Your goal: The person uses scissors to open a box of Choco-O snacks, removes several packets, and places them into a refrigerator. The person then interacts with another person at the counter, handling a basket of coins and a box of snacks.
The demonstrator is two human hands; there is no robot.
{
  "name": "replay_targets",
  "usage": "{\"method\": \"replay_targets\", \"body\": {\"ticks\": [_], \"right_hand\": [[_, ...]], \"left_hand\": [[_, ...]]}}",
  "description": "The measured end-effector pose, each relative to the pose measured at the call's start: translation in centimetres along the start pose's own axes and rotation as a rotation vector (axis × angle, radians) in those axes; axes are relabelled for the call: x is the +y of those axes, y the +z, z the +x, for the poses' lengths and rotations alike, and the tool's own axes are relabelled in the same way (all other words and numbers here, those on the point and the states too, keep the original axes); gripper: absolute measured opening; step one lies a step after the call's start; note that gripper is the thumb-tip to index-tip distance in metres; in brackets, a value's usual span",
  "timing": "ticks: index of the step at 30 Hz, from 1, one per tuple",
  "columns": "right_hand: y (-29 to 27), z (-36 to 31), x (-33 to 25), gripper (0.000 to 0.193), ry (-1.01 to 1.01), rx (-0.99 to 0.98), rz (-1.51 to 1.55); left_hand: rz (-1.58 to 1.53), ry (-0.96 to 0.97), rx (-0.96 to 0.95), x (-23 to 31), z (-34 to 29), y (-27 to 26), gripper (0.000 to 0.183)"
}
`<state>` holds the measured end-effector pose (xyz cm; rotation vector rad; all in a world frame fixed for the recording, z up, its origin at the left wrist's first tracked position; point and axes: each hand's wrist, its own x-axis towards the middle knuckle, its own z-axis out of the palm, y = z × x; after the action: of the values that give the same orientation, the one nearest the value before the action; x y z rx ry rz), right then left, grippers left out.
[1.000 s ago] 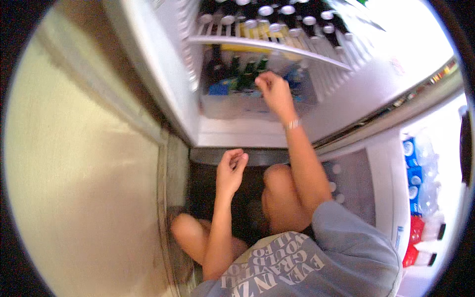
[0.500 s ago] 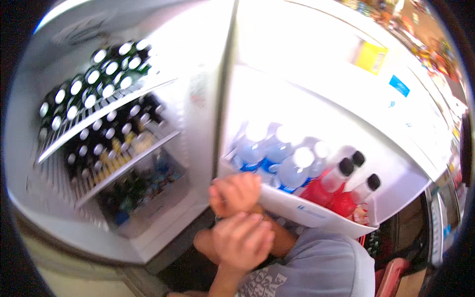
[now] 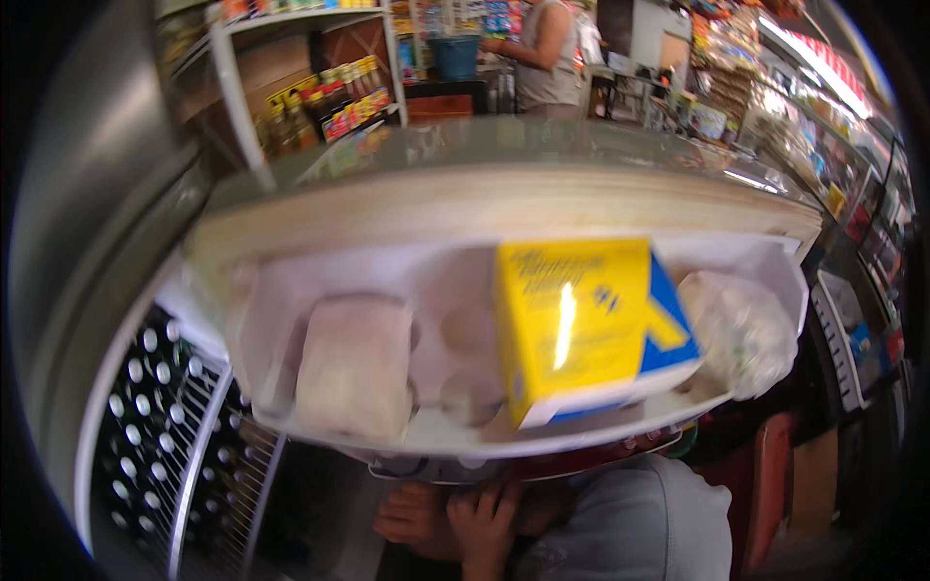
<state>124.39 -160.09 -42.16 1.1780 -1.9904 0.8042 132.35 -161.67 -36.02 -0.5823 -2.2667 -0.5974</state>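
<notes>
Low in the view, in shadow below the open refrigerator door, are both my hands. My right hand (image 3: 411, 515) has its fingers curled in, and nothing shows in them. Across my right wrist lies my left hand (image 3: 482, 521), its fingers slightly apart and holding no object. Just above them is the door's upper white bin (image 3: 465, 445). In it sit a whitish, blurred block-shaped pack (image 3: 355, 368), a yellow and blue box (image 3: 576, 324) and a knotted-looking clear plastic bag (image 3: 741, 334) with pale contents. Round hollows show between the pack and the box.
Wire shelves (image 3: 194, 474) inside the refrigerator at left hold rows of dark bottles (image 3: 140, 426) with white caps. Beyond the door's top edge (image 3: 542, 145) stands another person (image 3: 552, 58) beside a blue bucket (image 3: 453, 56). A red chair-like piece (image 3: 770, 474) is at right.
My view has swung up from the lower door bin with its bottles to the upper bin and the shop beyond. My hands now appear lower, still crossed at the wrist.
</notes>
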Motion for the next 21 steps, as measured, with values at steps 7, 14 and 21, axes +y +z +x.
{"method": "replay_targets", "body": {"ticks": [7,14,21], "right_hand": [[-1.7,-3.0,-0.5,0.033,0.199,-0.551,0.347],[-16.2,-8.0,-3.1,0.04,0.663,-1.132,0.514],[-34.4,-15.1,-0.9,0.038,1.487,-0.998,0.263]], "left_hand": [[-0.115,-0.383,-0.016,-2.3,-1.4,-0.5,0.029],[-0.182,-0.314,-0.153,-0.6,3.4,-0.7,0.037],[-0.039,-0.543,-0.451,2.8,5.7,-4.2,0.037]]}}
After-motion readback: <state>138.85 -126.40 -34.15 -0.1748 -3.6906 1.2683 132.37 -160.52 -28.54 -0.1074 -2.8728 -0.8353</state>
